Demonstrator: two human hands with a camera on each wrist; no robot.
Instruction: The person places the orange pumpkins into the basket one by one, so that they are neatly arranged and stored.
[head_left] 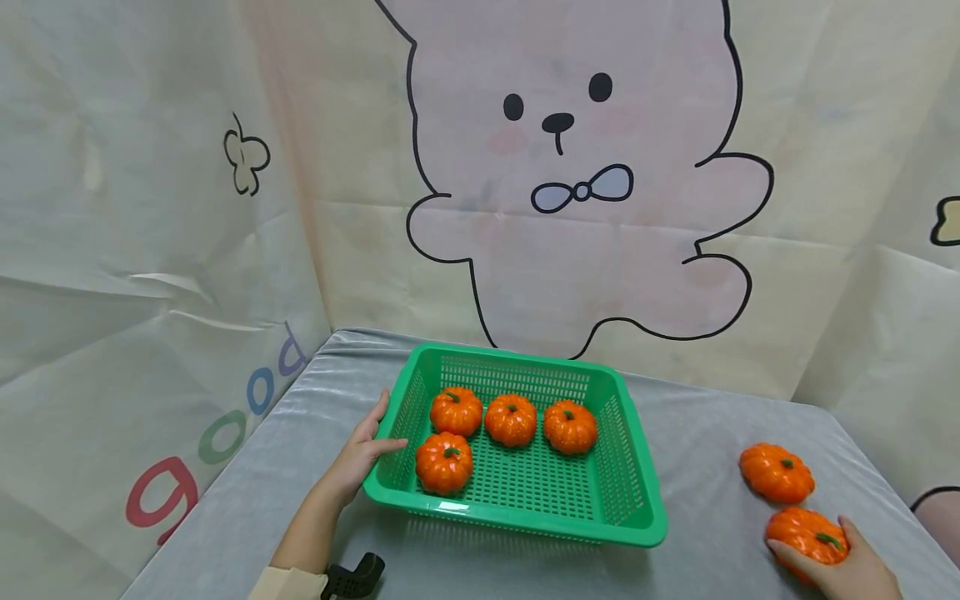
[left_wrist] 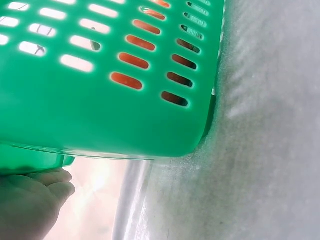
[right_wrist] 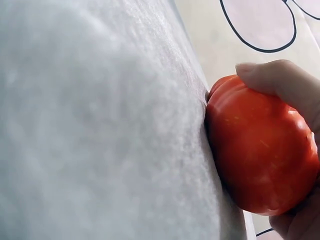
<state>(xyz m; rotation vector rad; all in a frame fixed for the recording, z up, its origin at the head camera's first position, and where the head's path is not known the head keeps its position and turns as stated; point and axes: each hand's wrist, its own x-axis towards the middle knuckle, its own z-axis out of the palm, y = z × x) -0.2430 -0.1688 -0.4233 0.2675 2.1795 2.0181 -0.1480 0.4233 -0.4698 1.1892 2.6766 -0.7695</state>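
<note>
My left hand (head_left: pixel 358 458) grips the left rim of a green plastic basket (head_left: pixel 525 523), its thumb over the rim and the fingers along the outside. In the left wrist view the fingertips lie under the rim, beside the slotted basket wall (left_wrist: pixel 100 115). Several small orange pumpkins sit at the left and back of the basket, one of them the front-left pumpkin (head_left: pixel 444 463). Far to the right, my right hand (head_left: pixel 858 571) holds another pumpkin (head_left: pixel 801 533) between thumb and fingers. The right wrist view shows this pumpkin (right_wrist: pixel 260 145) right at the cloth.
A loose pumpkin (head_left: pixel 776 473) lies just behind the held one. Grey cloth (head_left: pixel 705 467) covers the table. Behind it hangs a printed backdrop (head_left: pixel 585 275) with a bear drawing, and side sheets stand left and right. A black device (head_left: pixel 356 577) is on the left wrist.
</note>
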